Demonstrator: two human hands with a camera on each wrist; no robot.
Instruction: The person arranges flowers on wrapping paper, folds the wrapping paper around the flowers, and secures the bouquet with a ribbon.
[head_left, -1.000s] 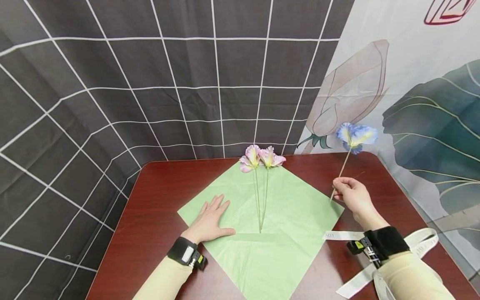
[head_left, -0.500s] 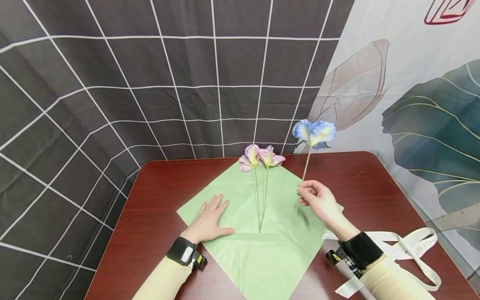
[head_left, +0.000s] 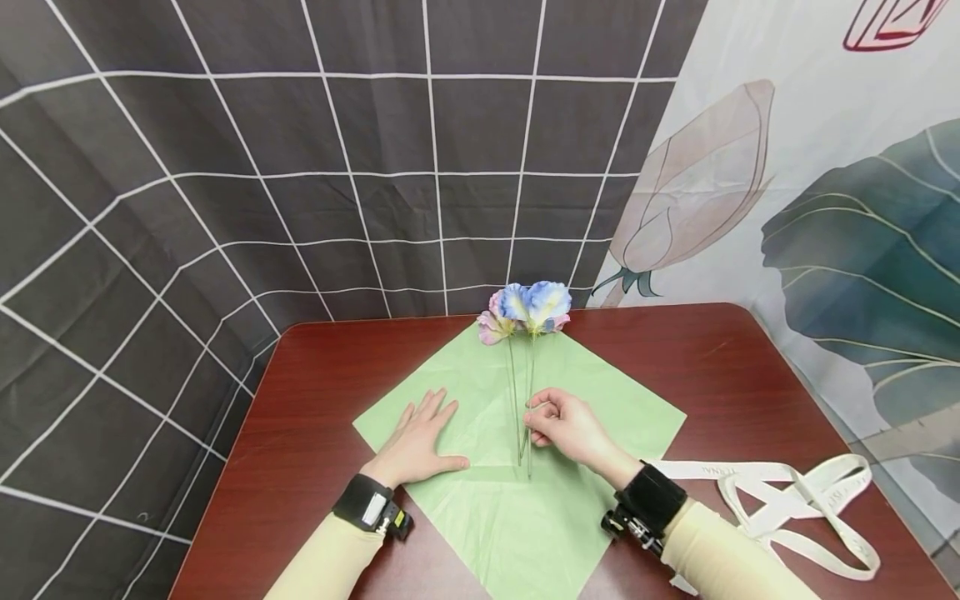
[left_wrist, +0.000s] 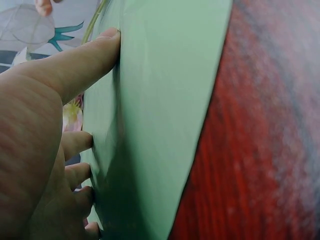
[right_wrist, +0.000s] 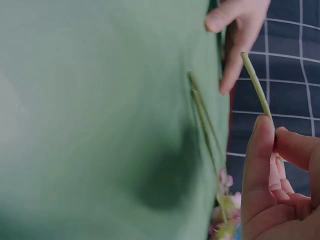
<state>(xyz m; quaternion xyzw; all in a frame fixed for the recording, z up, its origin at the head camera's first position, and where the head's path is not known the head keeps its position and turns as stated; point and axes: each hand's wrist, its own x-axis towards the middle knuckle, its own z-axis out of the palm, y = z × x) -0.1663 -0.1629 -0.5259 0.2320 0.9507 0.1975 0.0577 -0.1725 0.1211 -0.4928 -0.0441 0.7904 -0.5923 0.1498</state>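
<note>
My right hand (head_left: 568, 427) pinches the stem (right_wrist: 257, 87) of a blue artificial flower (head_left: 546, 305) between thumb and fingers. In the right wrist view that stem stands off the paper, its cut end free. Two pink artificial flowers (head_left: 492, 327) lie on a sheet of light green wrapping paper (head_left: 600, 400), their stems (right_wrist: 202, 117) crossing near the lower ends. The blue bloom partly covers the pink ones in the head view. My left hand (head_left: 417, 443) rests on the paper's left side with fingers spread, and its thumb (left_wrist: 95, 60) touches the sheet in the left wrist view.
A loose heap of white printed ribbon (head_left: 825, 500) lies on the dark red table (head_left: 315, 400) at the right, partly behind my right forearm. A black gridded cloth (head_left: 375, 167) hangs behind the table, with a flower-printed cloth (head_left: 720, 183) to the right.
My right hand has carried the blue flower leftward from the table's right side to over the pink flowers. The left hand and the paper stay in place.
</note>
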